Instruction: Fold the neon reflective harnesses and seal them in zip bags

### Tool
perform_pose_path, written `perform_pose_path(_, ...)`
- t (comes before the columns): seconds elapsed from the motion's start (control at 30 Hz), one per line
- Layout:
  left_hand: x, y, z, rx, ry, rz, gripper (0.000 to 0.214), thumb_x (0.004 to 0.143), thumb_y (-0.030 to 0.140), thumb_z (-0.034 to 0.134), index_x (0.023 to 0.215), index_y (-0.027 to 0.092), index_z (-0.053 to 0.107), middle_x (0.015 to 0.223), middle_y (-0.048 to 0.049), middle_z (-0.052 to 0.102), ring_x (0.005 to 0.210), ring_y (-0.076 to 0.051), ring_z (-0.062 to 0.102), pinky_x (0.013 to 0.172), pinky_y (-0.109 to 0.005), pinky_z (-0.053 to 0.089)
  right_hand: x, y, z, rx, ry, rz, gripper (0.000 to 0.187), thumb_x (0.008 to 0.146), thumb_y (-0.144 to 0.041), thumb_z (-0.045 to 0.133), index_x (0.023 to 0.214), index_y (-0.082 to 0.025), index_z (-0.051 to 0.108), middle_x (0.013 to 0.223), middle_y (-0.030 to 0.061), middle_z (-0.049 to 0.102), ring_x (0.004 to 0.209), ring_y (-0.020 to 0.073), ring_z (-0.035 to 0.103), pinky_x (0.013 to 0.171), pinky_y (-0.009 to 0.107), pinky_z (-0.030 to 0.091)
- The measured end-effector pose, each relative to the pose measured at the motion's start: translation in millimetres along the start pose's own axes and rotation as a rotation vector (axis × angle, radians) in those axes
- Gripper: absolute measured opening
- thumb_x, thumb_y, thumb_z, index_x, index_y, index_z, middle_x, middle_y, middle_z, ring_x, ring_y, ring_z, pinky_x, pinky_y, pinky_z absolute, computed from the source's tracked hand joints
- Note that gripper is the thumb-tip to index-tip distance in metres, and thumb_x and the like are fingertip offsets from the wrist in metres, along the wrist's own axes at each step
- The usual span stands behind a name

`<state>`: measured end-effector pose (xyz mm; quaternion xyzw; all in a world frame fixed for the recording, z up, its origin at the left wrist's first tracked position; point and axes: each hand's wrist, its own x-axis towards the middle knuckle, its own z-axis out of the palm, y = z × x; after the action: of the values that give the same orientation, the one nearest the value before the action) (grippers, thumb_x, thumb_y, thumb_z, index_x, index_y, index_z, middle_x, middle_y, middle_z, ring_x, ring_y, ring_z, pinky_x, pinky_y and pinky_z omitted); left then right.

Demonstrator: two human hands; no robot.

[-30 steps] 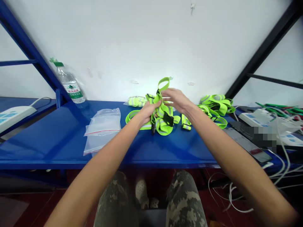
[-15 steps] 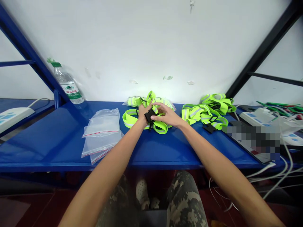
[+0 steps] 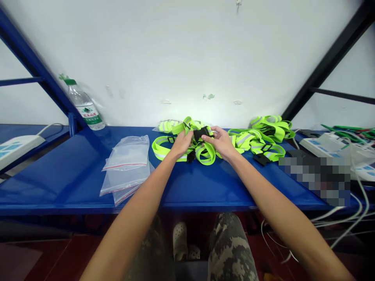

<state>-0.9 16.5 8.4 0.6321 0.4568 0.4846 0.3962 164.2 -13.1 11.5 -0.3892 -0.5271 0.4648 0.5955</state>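
Observation:
A yellow-green reflective strap [image 3: 164,150] with grey stripes lies in loops on the blue table, and its middle is raised between my hands. My left hand [image 3: 182,145] is closed on the strap just left of a black buckle [image 3: 200,134]. My right hand [image 3: 222,143] pinches the buckle's right end, thumb in front. Below the buckle hangs a rolled loop of strap [image 3: 206,154]. A second black buckle part [image 3: 191,156] rests by my left wrist. Behind the hands is a clear bag with folded strap [image 3: 166,125], partly hidden.
More reflective straps [image 3: 268,146] are heaped to the right. Several clear zip bags [image 3: 127,156] overlap on the left. A water bottle [image 3: 88,109] leans by the blue frame. A blurred dark device [image 3: 319,177], power strips [image 3: 313,146] and white cables lie at the far right.
The black buckle has moved right and slightly up, and now lies more level. My right hand has shifted right with it; my left hand is now left of the buckle.

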Motion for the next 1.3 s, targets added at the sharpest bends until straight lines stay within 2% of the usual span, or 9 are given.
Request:
perform_pose_path(0.1,-7.3,6.5,-4.3,0.099,-0.258,-0.006,0.041,0.089,0.047,0.052,0.113,0.014,0.059,0.094,-0.0106,0.067,0.089,-0.024,0.065,0.084,-0.039,0.052,5.8,2.7,-9.0,0.029,0.116,0.005,0.051,0.053,-0.037,0.088,0.091,-0.019,0.058,0.079,0.0,0.071,0.064,0.0158,0.067,0.065,0.033,0.059)
perform_pose_path(0.2,-15.7,18.3,-13.4,0.217,-0.559,-0.052,0.093,0.07,0.045,0.076,0.147,0.012,0.034,0.133,-0.0192,0.057,0.12,-0.031,0.057,0.099,-0.041,0.047,13.6,4.9,-19.8,0.087,0.278,0.003,0.045,0.06,-0.036,0.084,0.091,-0.021,0.055,0.073,-0.0021,0.07,0.062,0.0166,0.068,0.063,0.032,0.059)
perform_pose_path(0.27,-19.8,26.2,-20.0,0.322,-0.759,-0.086,0.12,0.058,0.044,0.085,0.155,0.015,0.02,0.148,-0.0213,0.045,0.135,-0.034,0.046,0.107,-0.042,0.041,18.4,4.6,-26.6,0.134,0.367,0.02,0.042,0.063,-0.033,0.08,0.093,-0.023,0.052,0.068,-0.0045,0.068,0.06,0.0172,0.069,0.061,0.033,0.06)
perform_pose_path(0.37,-21.8,31.8,-25.9,0.497,-0.868,-0.053,0.125,0.054,0.042,0.086,0.156,0.017,0.019,0.155,-0.0192,0.037,0.143,-0.035,0.036,0.114,-0.042,0.034,22.8,2.1,-33.5,0.205,0.44,0.038,0.04,0.069,-0.029,0.076,0.097,-0.025,0.048,0.069,-0.0052,0.067,0.063,0.0186,0.07,0.059,0.034,0.06)
perform_pose_path(0.5,-17.7,23.4,-23.7,0.562,-0.661,0.073,0.101,0.058,0.038,0.084,0.147,0.018,0.041,0.153,-0.0146,0.042,0.141,-0.034,0.04,0.117,-0.042,0.031,22.7,-1.1,-36.0,0.266,0.442,0.021,0.052,0.066,-0.026,0.078,0.108,-0.026,0.046,0.08,-0.0024,0.07,0.073,0.0211,0.073,0.061,0.036,0.062)
perform_pose_path(0.7,-9.5,12.3,-18.0,0.372,-0.074,0.269,0.039,0.085,0.04,0.063,0.117,0.018,0.066,0.114,-0.011,0.069,0.111,-0.028,0.063,0.104,-0.039,0.043,21.3,-1.8,-37.6,0.175,0.353,0.065,0.085,0.063,-0.034,0.083,0.134,-0.024,0.038,0.085,0.0022,0.071,0.073,0.0262,0.073,0.059,0.041,0.062)
perform_pose_path(0.87,-10.0,17.9,-20.5,0.289,0.294,0.237,0.039,0.096,0.048,0.047,0.121,0.022,0.06,0.071,-0.0005,0.063,0.053,-0.017,0.06,0.08,-0.033,0.049,18.8,-5.1,-37.6,0.146,0.359,0.039,0.091,0.068,-0.032,0.078,0.145,-0.027,0.028,0.098,0.0043,0.073,0.076,0.0247,0.074,0.062,0.04,0.062)
perform_pose_path(1.0,-10.5,17.1,-22.5,0.298,0.548,0.175,0.038,0.099,0.05,0.038,0.112,0.021,0.059,0.051,0.0063,0.048,0.042,-0.016,0.053,0.082,-0.033,0.047,11.4,-9.2,-30.6,0.127,0.23,0.059,0.091,0.07,-0.028,0.076,0.147,-0.028,0.028,0.097,0.0037,0.074,0.071,0.0228,0.073,0.066,0.04,0.062)
perform_pose_path(1.3,-15.5,16.3,-14.2,0.3,0.588,0.126,0.029,0.1,0.042,0.038,0.112,0.021,0.055,0.043,0.0114,0.042,0.037,-0.017,0.053,0.101,-0.039,0.038,-13.0,-12.8,-2.6,0.003,-0.135,0.084,0.084,0.073,-0.039,0.077,0.146,-0.026,0.037,0.077,0.0016,0.072,0.065,0.0242,0.073,0.069,0.042,0.061)
